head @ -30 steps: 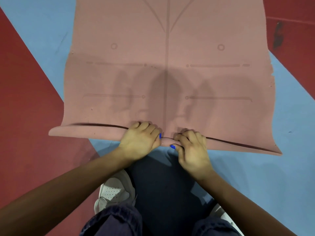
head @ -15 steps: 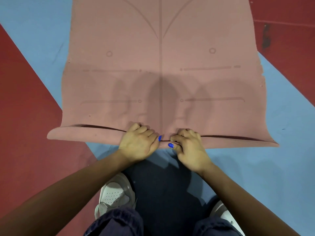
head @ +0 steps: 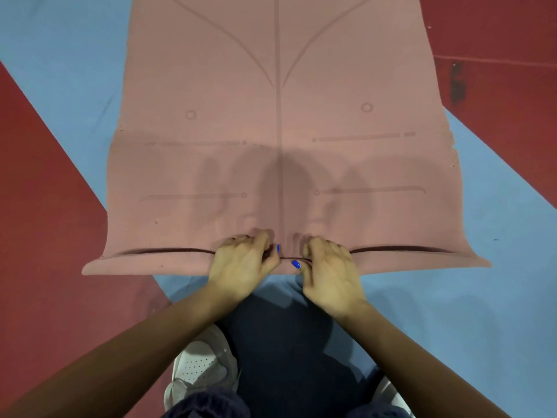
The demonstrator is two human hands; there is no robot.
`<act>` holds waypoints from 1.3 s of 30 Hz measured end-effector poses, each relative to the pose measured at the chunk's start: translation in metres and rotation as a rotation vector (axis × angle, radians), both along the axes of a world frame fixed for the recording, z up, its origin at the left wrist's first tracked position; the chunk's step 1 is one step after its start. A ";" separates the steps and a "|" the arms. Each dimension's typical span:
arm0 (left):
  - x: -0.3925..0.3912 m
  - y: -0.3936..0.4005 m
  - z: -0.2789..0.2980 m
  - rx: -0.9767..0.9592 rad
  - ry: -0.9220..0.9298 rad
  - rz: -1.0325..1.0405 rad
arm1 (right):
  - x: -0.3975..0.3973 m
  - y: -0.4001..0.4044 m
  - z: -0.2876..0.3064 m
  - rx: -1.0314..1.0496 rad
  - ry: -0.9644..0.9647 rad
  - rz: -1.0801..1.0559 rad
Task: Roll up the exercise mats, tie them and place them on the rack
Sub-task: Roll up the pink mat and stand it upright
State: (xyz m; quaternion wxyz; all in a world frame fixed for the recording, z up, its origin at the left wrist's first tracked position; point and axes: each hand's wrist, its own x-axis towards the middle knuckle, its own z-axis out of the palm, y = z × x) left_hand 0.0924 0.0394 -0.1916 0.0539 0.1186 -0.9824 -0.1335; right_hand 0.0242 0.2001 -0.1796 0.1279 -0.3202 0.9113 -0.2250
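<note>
Clearly the job is at its very start. The pink exercise mat (head: 280,131) lies flat on the red and blue floor (head: 48,206), stretching away from the person, and only its near end (head: 150,262) is turned over into 1 narrow fold, with a dark slit showing under the flap on both sides. The left hand (head: 244,263) and the right hand (head: 328,270) sit close together at the middle of that fold, each with fingers curled over the turned edge and gripping it, thumbs toward each other. I judge this as the first turn of the roll being tightened; nearly the whole length is left to roll, and the tying and racking are not yet begun.

Much is out of sight. The mat's far end runs past the top of the frame, so its full length cannot be told. No strap, no rack and no other mats show anywhere. The fingertips are tucked into the fold and hidden. Below the hands, dark trousers (head: 286,342) and a white shoe (head: 202,369) appear.
</note>
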 end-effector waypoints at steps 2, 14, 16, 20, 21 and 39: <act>0.001 0.000 -0.004 -0.057 0.002 0.045 | -0.001 -0.001 0.000 -0.017 0.020 0.012; -0.010 -0.014 -0.004 -0.142 -0.321 -0.216 | -0.017 0.002 -0.011 -0.091 0.216 0.204; -0.011 -0.019 -0.005 -0.122 -0.338 -0.258 | -0.020 0.001 -0.011 -0.091 0.173 0.198; -0.018 -0.024 -0.006 -0.103 -0.438 -0.295 | -0.024 -0.002 -0.006 -0.073 0.050 0.170; -0.020 -0.025 -0.006 -0.094 -0.472 -0.278 | -0.025 -0.003 -0.004 -0.057 0.023 0.151; -0.034 -0.026 0.006 0.062 -0.643 -0.188 | -0.023 0.034 0.016 0.249 0.132 -0.070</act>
